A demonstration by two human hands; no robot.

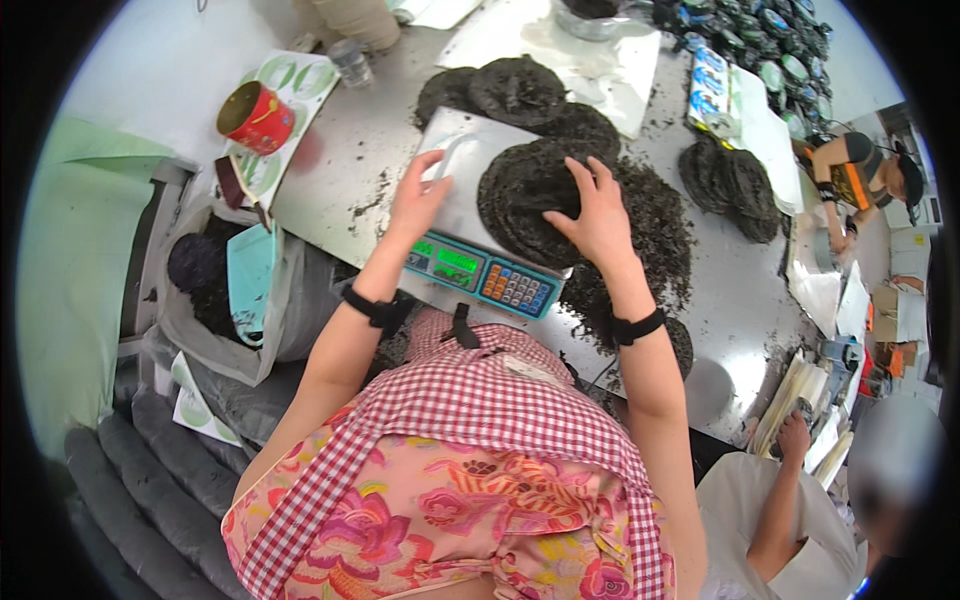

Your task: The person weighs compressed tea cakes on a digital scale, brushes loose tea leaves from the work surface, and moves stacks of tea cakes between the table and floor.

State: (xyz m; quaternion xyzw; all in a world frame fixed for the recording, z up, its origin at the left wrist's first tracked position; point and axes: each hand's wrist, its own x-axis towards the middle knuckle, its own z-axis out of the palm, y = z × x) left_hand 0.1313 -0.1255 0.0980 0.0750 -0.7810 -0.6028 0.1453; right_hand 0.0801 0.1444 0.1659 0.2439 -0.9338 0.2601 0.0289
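A dark round cake of dried, seaweed-like flakes point(525, 200) lies on the metal plate point(463, 160) of a weighing scale, covering its right part. My right hand point(600, 215) rests at the cake's right side, fingers and thumb spread against it. At the plate's left edge is my left hand point(416, 200), its fingers apart and holding nothing. The scale's blue-green panel point(480, 273), with a lit green display and keypad, faces me. Loose dark flakes point(655, 230) are heaped to the right of the cake, and more round cakes point(517, 90) lie behind the scale.
A red tin point(256, 118) stands at the left. Below it, a lined bag point(190, 330) holds dark flakes and a turquoise scoop point(252, 285). More cakes point(730, 188) lie on the right, with wrapped packs point(780, 70) piled behind. Co-workers point(855, 175) point(780, 510) are on the right.
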